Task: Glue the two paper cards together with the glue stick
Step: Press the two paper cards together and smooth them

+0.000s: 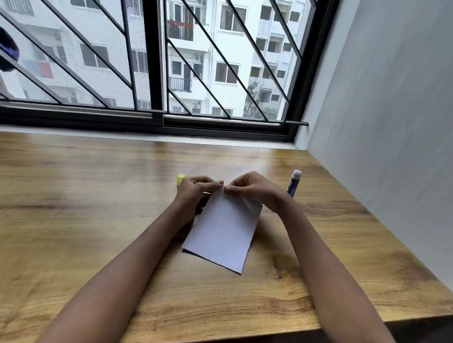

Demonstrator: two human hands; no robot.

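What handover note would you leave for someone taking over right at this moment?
Left hand and right hand: both pinch the far edge of the cards.
Cards: stacked on the table, the near edges slightly offset.
Glue stick: upright and uncapped, right of the hands. Yellow cap: behind the left hand.
Done: cards laid together; whether glue is on them cannot be seen.
Left: align, press flat, recap the stick.

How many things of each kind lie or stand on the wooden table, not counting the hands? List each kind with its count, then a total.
Paper cards, stacked, pinched at the far edge by the left hand and right hand: 2
Glue stick, standing uncapped: 1
Yellow cap: 1
Total: 4
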